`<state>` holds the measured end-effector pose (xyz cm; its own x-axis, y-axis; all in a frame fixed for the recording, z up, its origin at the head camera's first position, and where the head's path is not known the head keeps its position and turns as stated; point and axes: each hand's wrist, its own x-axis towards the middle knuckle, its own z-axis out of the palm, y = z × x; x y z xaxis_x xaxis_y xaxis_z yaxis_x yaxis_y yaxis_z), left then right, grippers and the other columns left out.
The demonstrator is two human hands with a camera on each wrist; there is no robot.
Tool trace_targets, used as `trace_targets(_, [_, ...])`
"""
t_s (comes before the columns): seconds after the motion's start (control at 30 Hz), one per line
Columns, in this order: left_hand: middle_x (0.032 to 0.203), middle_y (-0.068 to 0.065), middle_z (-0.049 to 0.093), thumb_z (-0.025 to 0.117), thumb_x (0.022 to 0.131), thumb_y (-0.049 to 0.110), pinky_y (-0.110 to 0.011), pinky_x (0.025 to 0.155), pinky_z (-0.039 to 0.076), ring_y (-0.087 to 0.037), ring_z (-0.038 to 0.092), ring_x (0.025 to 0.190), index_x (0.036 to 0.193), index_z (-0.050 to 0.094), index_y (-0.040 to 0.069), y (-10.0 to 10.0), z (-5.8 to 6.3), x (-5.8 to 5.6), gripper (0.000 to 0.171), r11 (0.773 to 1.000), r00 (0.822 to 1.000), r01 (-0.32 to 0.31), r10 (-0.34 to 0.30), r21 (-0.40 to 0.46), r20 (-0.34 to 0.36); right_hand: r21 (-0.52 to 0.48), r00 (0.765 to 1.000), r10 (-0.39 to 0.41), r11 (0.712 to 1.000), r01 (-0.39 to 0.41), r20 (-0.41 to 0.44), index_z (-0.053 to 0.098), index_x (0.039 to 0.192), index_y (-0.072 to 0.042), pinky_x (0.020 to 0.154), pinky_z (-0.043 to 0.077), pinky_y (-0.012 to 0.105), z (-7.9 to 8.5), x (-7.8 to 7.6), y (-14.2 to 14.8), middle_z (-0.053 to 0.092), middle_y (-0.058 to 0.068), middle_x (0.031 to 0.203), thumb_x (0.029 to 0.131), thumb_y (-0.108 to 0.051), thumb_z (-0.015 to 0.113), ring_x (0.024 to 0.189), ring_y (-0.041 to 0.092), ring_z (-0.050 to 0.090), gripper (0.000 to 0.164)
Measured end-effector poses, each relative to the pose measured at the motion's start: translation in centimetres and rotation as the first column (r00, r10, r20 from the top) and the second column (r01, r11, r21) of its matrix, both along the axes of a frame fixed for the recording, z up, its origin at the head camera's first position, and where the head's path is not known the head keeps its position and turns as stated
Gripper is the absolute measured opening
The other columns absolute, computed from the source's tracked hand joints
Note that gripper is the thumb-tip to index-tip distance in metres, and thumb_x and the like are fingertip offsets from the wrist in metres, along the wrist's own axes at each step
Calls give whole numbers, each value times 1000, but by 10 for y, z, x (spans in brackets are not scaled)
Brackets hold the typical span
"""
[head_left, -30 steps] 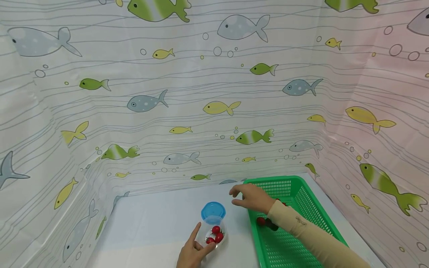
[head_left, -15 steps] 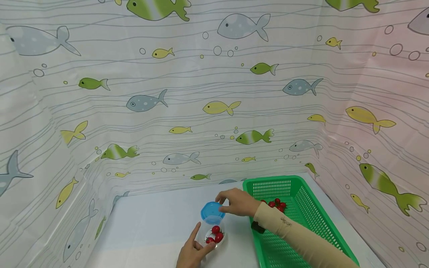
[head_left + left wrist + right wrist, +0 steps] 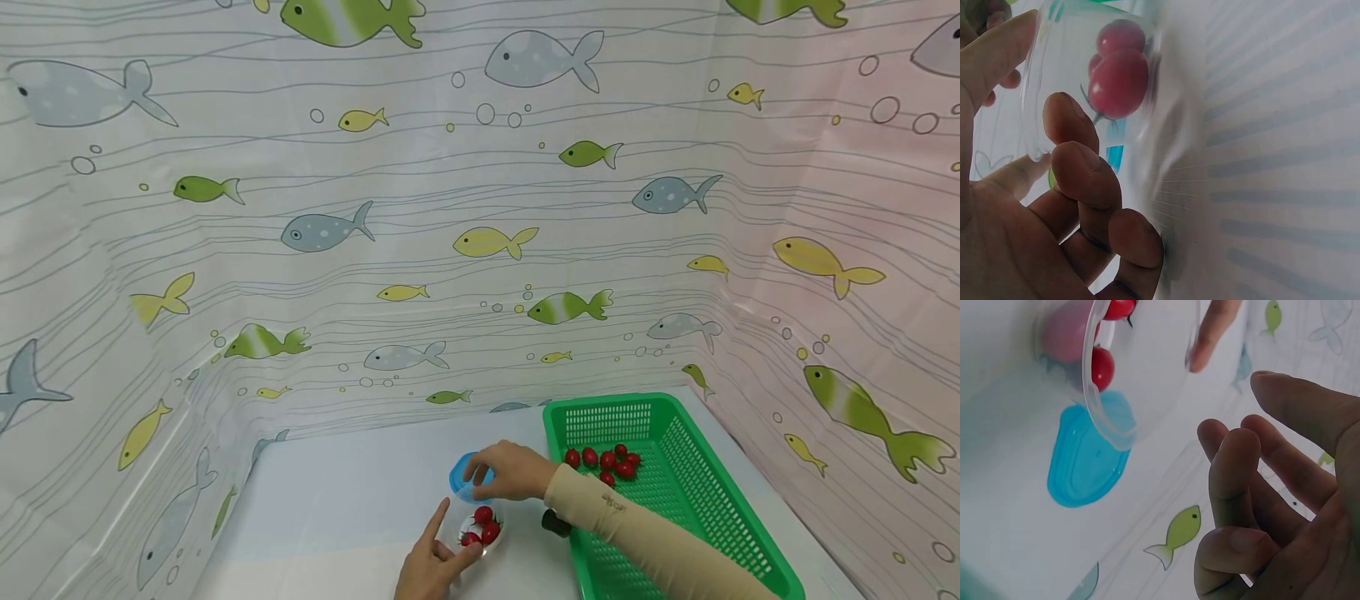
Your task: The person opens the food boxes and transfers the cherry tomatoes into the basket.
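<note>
A clear plastic tub (image 3: 1088,375) with a few red cherry tomatoes (image 3: 491,532) inside stands on the white table. My left hand (image 3: 431,568) holds it from the near left, thumb and index finger spread to opposite sides of the rim. The other left fingers are curled below the tub in the left wrist view. Just beyond the tub lies a blue lid (image 3: 1088,459), flat on the table. Over this lid hovers my right hand (image 3: 516,472), fingers loosely bent and apart, nothing between them. It partly covers the lid in the head view.
A green plastic basket (image 3: 667,402) stands on the right, with several cherry tomatoes (image 3: 625,471) near its far left corner. My right sleeve (image 3: 645,529) crosses over it. A fish-patterned curtain (image 3: 480,183) surrounds the table at the back and sides.
My right hand has moved left from above the basket's edge to over the blue lid, uncovering the tomatoes in the basket. The left hand and the tub have stayed in place.
</note>
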<state>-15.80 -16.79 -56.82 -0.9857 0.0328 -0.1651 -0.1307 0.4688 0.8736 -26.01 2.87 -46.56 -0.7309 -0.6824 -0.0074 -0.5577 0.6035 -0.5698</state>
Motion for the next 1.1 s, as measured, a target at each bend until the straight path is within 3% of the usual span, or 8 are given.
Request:
trace_targets(0.27, [68, -2, 62, 75, 89, 52, -29, 54, 44, -17, 56, 60, 161, 27, 10, -1, 1, 1, 96, 1000, 1000, 12, -12, 10, 12, 37, 999, 3, 999, -5, 42, 76, 105, -22, 73, 52, 24, -11, 3, -11, 71, -15, 90, 88, -28, 81, 92, 5, 64, 18])
trace_targets(0.5, [66, -1, 61, 73, 89, 52, -28, 51, 42, -16, 54, 58, 161, 28, 13, -2, 2, 0, 93, 1000, 1000, 12, -12, 2, 4, 100, 994, -16, 995, 6, 106, 78, 105, -22, 71, 53, 24, -23, 6, -18, 71, -14, 89, 89, -24, 80, 83, -1, 62, 17])
trace_targets(0.83, [66, 1, 62, 75, 89, 52, -30, 55, 44, -15, 56, 59, 160, 29, 12, -3, 0, 0, 94, 999, 1000, 23, -23, -24, -19, 81, 987, 14, 996, -28, 161, 79, 100, -16, 65, 52, 19, -40, 10, -25, 72, -12, 84, 88, -17, 81, 75, -3, 63, 13])
trace_targets(1.1, [67, 0, 62, 75, 88, 54, -29, 53, 44, -15, 56, 59, 160, 29, 11, -4, -2, -1, 96, 1000, 1000, 23, -23, -19, -8, 154, 987, -15, 988, -10, 161, 80, 98, -20, 65, 51, 21, -49, 11, -33, 72, -15, 81, 87, -19, 82, 72, -3, 62, 11])
